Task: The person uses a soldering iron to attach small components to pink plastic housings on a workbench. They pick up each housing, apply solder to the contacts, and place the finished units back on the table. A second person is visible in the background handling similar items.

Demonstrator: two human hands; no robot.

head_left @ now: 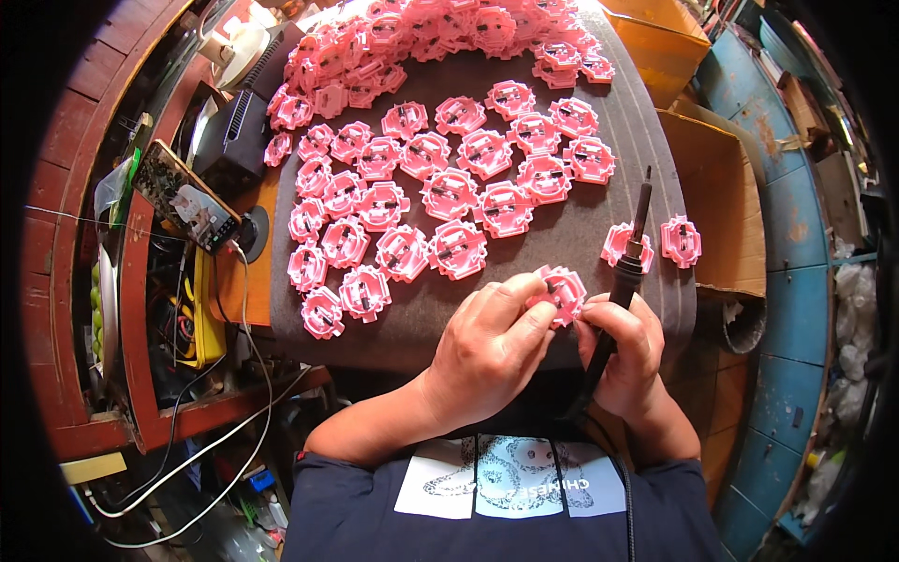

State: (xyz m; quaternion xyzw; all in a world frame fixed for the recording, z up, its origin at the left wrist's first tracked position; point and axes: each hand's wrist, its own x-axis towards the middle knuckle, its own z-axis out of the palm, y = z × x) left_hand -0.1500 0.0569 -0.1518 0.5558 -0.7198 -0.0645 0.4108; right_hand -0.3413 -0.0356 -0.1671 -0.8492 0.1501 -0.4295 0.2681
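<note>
Between the thumb and fingers of my left hand point(489, 345) is a pink plastic housing point(563, 296), held near the table's front edge. My right hand point(626, 348) grips a black soldering iron point(627, 273), its metal tip pointing up and away from the held housing. The right fingertips meet the right edge of that housing; whether they also pinch something small there is hard to tell. Just beyond the iron lie two more pink housings, one partly behind its shaft and another point(681, 241) to the right. Rows of similar housings point(449, 194) with small black parts inside cover the middle.
A heap of pink housings point(412, 42) fills the far end of the grey-covered table point(646, 122). On the left stand a phone point(185, 197) on a holder, a black box point(234, 140) and loose cables. A cardboard box point(721, 197) and blue cabinets point(791, 309) are at right.
</note>
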